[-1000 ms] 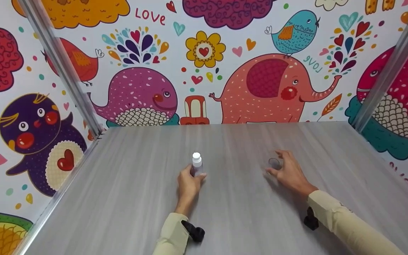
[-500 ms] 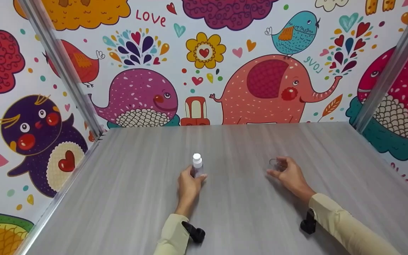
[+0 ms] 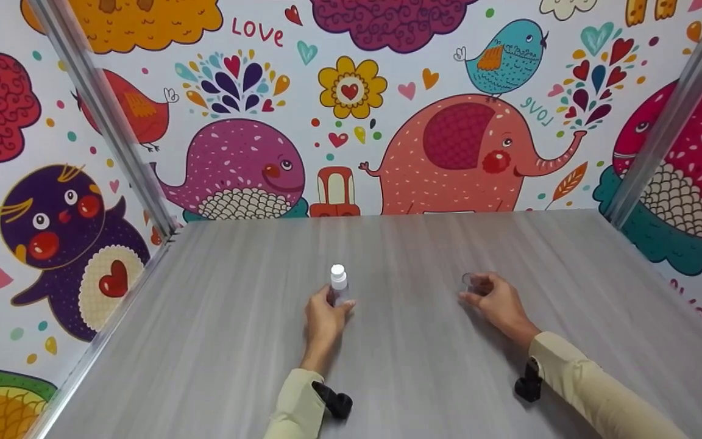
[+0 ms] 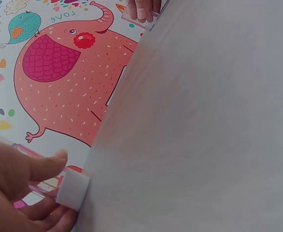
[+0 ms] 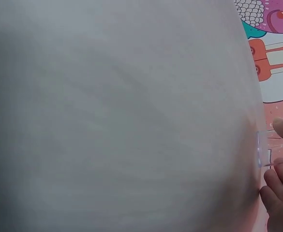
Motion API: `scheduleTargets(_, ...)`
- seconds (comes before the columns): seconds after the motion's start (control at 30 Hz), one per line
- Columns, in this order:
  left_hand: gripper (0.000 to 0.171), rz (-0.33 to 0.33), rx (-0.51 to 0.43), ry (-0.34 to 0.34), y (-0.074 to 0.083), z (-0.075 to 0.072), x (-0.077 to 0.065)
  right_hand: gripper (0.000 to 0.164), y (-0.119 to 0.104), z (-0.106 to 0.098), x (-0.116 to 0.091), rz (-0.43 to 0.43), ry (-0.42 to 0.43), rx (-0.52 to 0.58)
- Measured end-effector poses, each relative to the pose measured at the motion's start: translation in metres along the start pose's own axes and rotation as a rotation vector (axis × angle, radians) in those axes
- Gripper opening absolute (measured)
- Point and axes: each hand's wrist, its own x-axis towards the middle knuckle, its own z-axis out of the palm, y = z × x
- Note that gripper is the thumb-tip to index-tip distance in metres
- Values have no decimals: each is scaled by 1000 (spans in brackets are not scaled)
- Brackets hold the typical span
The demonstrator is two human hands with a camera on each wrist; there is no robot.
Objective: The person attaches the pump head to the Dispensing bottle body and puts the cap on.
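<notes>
My left hand (image 3: pixel 325 317) grips a small clear bottle (image 3: pixel 340 295) between thumb and fingers. Its white cap (image 3: pixel 338 274) points up in the head view. Close by the thumb, the same white cap (image 4: pixel 73 188) shows in the left wrist view, with part of the clear body hidden by the fingers. To the right, my right hand (image 3: pixel 500 305) holds a small clear cup (image 3: pixel 467 281) between thumb and curled fingers, its rim facing left. The right wrist view shows the transparent wall of the cup (image 5: pixel 263 149) between thumb and fingers.
Both hands are over a grey wood-grain table (image 3: pixel 406 360). A white wall with cartoon animals (image 3: pixel 454 152) rises behind it, and metal posts stand at the left (image 3: pixel 107 116) and right (image 3: pixel 662 116) corners. Black wrist cameras (image 3: pixel 340 403) sit on both sleeves.
My right hand has drawn slightly toward me, its fingers bending closer round the clear cup, which has turned a little. The left hand and the bottle stay almost still.
</notes>
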Motion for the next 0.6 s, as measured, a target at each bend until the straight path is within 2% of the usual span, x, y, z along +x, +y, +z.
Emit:
scheduleTargets(0.27,27,-2,4,7,0,0,0,46,-2,2,1,-2,1,-1)
scheduleTargets(0.4,27,2,46,13,1,0,1,44,-5,2,2,15,0,-13)
scheduleTargets(0.6,27,16,58,17,2,-1,1,39,-8,5,2,11,31,-11)
